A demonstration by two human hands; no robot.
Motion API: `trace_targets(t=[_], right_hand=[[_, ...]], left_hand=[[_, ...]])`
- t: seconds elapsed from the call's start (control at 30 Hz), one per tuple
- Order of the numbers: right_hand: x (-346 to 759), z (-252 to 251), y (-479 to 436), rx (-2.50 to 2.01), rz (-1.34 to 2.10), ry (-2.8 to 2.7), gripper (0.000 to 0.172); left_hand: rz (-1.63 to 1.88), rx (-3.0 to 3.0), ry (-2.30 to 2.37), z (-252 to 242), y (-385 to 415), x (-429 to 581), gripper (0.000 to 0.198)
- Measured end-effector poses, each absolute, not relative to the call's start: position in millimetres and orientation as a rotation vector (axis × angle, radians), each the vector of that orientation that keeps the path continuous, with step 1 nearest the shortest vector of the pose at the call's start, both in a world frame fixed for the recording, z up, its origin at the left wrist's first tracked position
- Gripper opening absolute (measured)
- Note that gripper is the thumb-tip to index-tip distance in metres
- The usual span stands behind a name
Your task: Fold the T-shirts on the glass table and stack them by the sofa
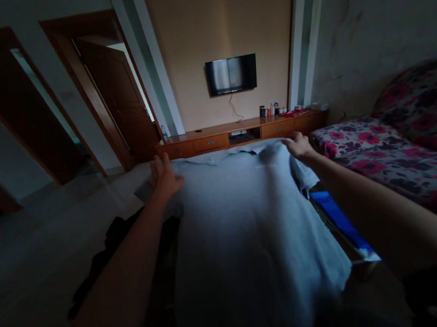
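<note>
A light grey T-shirt (237, 222) is spread out in front of me, its collar end away from me and its lower part near my body. At its far left shoulder, my left hand (165, 177) grips the cloth, with the fingers pointing forward and the thumb toward the middle. My right hand (299, 146) pinches the far right shoulder of the shirt. A short sleeve hangs just below the right hand. The front hem is dark and blurred.
Dark cloth (118, 232) lies left of the shirt, and a bright blue flat item (341, 221) on the right. A floral sofa (405, 164) stands at the right. Beyond are a low wooden cabinet (210, 143) with bottles and a wall television (232, 75).
</note>
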State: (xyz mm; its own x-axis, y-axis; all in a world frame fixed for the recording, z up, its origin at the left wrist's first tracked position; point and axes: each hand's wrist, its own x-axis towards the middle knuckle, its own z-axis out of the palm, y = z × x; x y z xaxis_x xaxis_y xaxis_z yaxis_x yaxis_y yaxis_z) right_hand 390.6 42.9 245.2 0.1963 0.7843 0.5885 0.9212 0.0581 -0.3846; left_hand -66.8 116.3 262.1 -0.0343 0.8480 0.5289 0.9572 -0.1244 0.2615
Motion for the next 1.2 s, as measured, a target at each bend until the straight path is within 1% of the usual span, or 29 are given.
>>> trace_targets(t=[0.1, 0.13, 0.17, 0.23, 0.3, 0.37, 0.43, 0.5, 0.57, 0.93, 1.2], right_hand=[[368.6, 207.8, 71.9, -1.774, -0.102, -1.719, 0.057], [361.3, 190.9, 75.5, -1.787, -0.041, -1.767, 0.054], [354.3, 171.9, 75.2, -1.801, 0.036, -1.840, 0.052], [342.3, 129.2, 63.3, -1.880, 0.150, -1.933, 0.051], [334.2, 85.1, 41.7, -2.082, 0.184, -1.911, 0.055], [329.9, 45.9, 19.3, -2.205, 0.135, -1.928, 0.058], [328.2, 16.6, 2.9, -2.261, 0.142, -1.962, 0.062], [327.2, -0.9, -6.2, -2.286, 0.158, -1.972, 0.064], [325.9, -7.8, -10.8, -2.298, 0.167, -1.964, 0.065], [323.2, -4.7, -43.8, -2.202, 0.184, -2.075, 0.065], [322.8, -5.4, -69.3, -2.190, 0.194, -2.118, 0.065]], left_hand=[[-0.711, -2.332, -1.737, 196.2, 114.8, -47.4, 0.064], [-0.662, -2.420, -1.683, 170.8, 107.6, -42.0, 0.056], [-0.607, -2.506, -1.663, 145.1, 98.7, -37.6, 0.052], [-0.475, -2.665, -1.674, 95.6, 79.2, -32.3, 0.052], [-0.372, -2.757, -1.681, 53.4, 60.7, -32.5, 0.058], [-0.321, -2.828, -1.623, 22.7, 45.3, -37.4, 0.062], [-0.286, -2.838, -1.610, 5.4, 33.3, -44.6, 0.063], [-0.250, -2.824, -1.624, 0.0, 23.3, -51.7, 0.065], [-0.221, -2.801, -1.639, 1.4, 13.6, -57.0, 0.066], [-0.089, -2.743, -1.753, 0.8, -43.4, -65.7, 0.067], [0.099, -2.817, -1.926, 16.0, -70.4, -67.3, 0.073]])
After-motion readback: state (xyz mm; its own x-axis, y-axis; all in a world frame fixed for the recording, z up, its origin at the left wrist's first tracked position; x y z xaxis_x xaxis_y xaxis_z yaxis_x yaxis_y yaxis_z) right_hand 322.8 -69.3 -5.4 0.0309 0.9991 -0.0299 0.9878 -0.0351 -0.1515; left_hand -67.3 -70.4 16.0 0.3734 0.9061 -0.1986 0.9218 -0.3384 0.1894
